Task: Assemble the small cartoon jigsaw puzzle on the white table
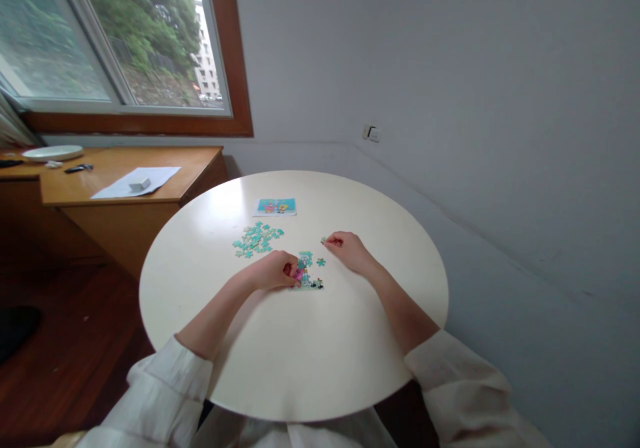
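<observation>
A partly joined jigsaw puzzle (311, 281) with teal and pink printing lies flat near the middle of the round table. My left hand (276, 269) is closed at its left edge, with fingertips pressed on the pink part and covering some of it. Off to the right, my right hand (347, 249) pinches a small puzzle piece (323, 240) between thumb and fingers, just over the tabletop. One loose puzzle piece (321, 262) sits between the joined part and my right hand. Beyond my left hand spreads a pile of loose puzzle pieces (256, 238), mostly teal.
A picture card (275, 207) with cartoon figures lies toward the far side of the white round table (350, 348). At the left, a wooden desk (200, 161) holds paper (113, 187), a small white box (139, 184) and a white plate (53, 153). A wall stands close on the right.
</observation>
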`<action>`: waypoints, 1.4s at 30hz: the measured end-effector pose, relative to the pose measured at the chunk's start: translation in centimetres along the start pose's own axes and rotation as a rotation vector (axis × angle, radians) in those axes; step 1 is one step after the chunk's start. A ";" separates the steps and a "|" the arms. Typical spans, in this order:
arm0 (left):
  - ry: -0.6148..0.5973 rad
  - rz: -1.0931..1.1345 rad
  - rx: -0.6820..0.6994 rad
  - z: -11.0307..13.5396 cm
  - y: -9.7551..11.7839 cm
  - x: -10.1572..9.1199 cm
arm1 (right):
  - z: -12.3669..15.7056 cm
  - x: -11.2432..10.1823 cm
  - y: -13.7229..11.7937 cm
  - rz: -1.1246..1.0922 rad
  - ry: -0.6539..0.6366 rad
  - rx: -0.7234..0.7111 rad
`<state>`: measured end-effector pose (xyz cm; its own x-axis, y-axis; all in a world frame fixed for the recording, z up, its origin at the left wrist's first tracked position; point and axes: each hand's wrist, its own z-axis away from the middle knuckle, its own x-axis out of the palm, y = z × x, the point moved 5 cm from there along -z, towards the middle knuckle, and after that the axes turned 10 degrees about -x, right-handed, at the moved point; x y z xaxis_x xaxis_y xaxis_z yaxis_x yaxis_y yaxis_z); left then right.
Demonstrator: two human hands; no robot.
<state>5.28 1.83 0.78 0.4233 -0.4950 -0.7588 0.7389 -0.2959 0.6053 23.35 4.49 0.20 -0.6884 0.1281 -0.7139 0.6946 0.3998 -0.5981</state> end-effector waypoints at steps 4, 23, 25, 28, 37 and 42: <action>0.001 -0.014 -0.003 0.0 0.0 0.0 | -0.3 -0.8 0.7 0.032 0.071 0.028; -0.017 -0.006 -0.002 0.1 0.1 0.0 | -0.3 -2.0 3.1 0.121 0.183 0.103; -0.015 -0.002 -0.004 0.1 0.0 0.1 | -0.3 -1.5 3.0 0.121 0.156 0.092; -0.017 0.004 0.002 -0.1 -0.2 0.2 | -0.3 -0.8 3.0 0.122 0.123 0.071; 0.086 -0.044 -0.033 -0.6 -1.2 -0.2 | -0.3 -0.6 3.0 0.089 0.136 0.047; 0.151 -0.062 -0.092 -1.0 -1.9 -0.6 | -0.4 -0.6 2.9 0.080 0.137 0.029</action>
<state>4.15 3.50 -0.12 0.4440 -0.3476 -0.8258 0.8079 -0.2431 0.5368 25.68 5.92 -1.00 -0.6509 0.2819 -0.7048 0.7531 0.3568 -0.5528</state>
